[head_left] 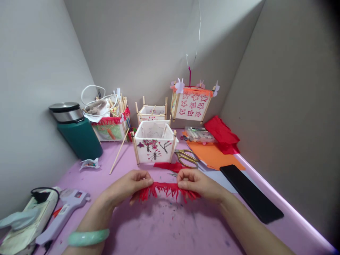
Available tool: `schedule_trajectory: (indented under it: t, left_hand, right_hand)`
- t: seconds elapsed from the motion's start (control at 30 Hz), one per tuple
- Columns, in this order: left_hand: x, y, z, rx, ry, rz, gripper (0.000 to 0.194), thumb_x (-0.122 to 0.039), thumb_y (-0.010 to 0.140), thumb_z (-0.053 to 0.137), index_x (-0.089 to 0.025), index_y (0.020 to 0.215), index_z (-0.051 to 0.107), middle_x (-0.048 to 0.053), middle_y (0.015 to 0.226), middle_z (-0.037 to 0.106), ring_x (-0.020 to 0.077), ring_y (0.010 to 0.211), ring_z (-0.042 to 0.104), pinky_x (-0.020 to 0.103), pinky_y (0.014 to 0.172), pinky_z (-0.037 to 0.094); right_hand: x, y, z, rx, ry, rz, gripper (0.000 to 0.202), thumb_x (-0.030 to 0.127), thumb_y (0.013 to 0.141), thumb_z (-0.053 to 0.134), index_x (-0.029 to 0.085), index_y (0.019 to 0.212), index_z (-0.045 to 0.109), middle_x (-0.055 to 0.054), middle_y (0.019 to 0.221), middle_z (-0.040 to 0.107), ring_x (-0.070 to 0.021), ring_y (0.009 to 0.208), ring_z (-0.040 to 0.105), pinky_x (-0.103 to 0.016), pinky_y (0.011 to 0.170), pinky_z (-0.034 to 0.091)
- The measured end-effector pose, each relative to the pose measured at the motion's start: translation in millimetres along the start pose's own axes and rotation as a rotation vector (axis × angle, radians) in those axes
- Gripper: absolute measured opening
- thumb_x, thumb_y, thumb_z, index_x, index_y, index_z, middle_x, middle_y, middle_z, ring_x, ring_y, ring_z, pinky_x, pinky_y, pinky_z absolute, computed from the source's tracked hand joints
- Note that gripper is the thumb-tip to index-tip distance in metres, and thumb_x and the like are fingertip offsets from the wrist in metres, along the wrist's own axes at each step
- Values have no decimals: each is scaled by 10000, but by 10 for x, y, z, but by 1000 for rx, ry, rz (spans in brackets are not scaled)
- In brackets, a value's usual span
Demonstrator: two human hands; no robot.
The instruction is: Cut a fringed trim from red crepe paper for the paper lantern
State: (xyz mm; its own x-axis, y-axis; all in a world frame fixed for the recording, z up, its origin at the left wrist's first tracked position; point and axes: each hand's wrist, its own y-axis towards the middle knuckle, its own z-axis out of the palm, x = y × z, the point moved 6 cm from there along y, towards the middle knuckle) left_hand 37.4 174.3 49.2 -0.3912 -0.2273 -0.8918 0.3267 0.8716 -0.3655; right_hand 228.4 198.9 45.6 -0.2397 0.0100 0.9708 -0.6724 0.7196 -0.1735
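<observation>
A strip of red fringe (166,187) is stretched between my two hands, its cut strands hanging downward. My left hand (138,182) pinches one end between thumb and fingers. At the other side, my right hand (192,182) pinches the strip the same way. Just beyond them stands a white box lantern (154,150) with wooden sticks at its corners and drawn flowers on its front. A red paper piece (167,166) lies flat between the lantern and my hands. Gold-handled scissors (187,158) rest right of the lantern, their blades partly hidden behind my right hand.
At left are a green bottle (78,136), a wooden stick (119,152) and a lilac glue gun (63,214). A black phone-like slab (251,193), orange paper (215,156) and red paper (221,134) lie right. A decorated lantern (191,104) hangs from a wire behind.
</observation>
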Motion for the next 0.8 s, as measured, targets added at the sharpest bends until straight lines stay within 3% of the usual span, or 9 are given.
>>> schedule_trajectory:
  t: [0.07, 0.2, 0.33, 0.5, 0.6, 0.7, 0.8]
  left_hand:
    - [62, 23, -39, -34, 93, -33, 362, -545, 766, 521, -191, 693, 486, -61, 485, 515, 66, 346, 348, 201, 359, 234]
    - [145, 117, -228, -293, 433, -80, 297, -460, 778, 488, -184, 744, 592, -16, 575, 585, 118, 468, 488, 230, 455, 326]
    - [38, 128, -310, -489, 667, 19, 262, -402, 774, 491, -198, 773, 655, 29, 742, 670, 171, 683, 580, 263, 613, 376]
    - [-7, 195, -24, -309, 654, 118, 203, -366, 743, 538, -194, 752, 645, 12, 717, 648, 154, 648, 559, 253, 583, 363]
    - [-29, 210, 70, -302, 620, 139, 125, -290, 713, 553, -178, 676, 593, 10, 692, 610, 146, 646, 538, 255, 585, 360]
    - [-40, 169, 110, -160, 303, 124, 147, -309, 739, 557, -173, 686, 534, -15, 613, 572, 125, 584, 523, 243, 552, 363]
    - [-109, 47, 113, 16, -41, 140, 216, -344, 725, 625, -177, 708, 489, -39, 590, 554, 100, 537, 515, 226, 528, 380]
  right_hand:
    - [-25, 17, -27, -78, -140, -9, 141, 325, 815, 576, 188, 801, 541, 54, 556, 528, -85, 459, 437, -199, 460, 310]
    - [6, 46, -94, -338, -591, -147, 57, 176, 787, 584, 186, 835, 613, -14, 794, 653, -147, 738, 583, -246, 671, 401]
    - [5, 57, -88, -365, -715, -203, 125, 179, 807, 581, 188, 921, 630, -46, 928, 675, -177, 867, 604, -269, 771, 418]
    - [13, 55, -91, -377, -776, -208, 173, 151, 824, 541, 183, 967, 632, -57, 964, 679, -183, 904, 609, -280, 797, 421]
    - [22, 54, -97, -405, -739, -219, 152, 141, 826, 522, 184, 919, 634, -44, 922, 677, -174, 865, 604, -282, 781, 415]
    - [43, 43, -109, -385, -557, -219, 120, 140, 802, 535, 189, 858, 629, -14, 852, 657, -147, 790, 582, -257, 725, 410]
    - [29, 38, -67, -221, -187, -123, 99, 202, 786, 578, 189, 876, 616, 34, 705, 578, -93, 586, 501, -203, 539, 367]
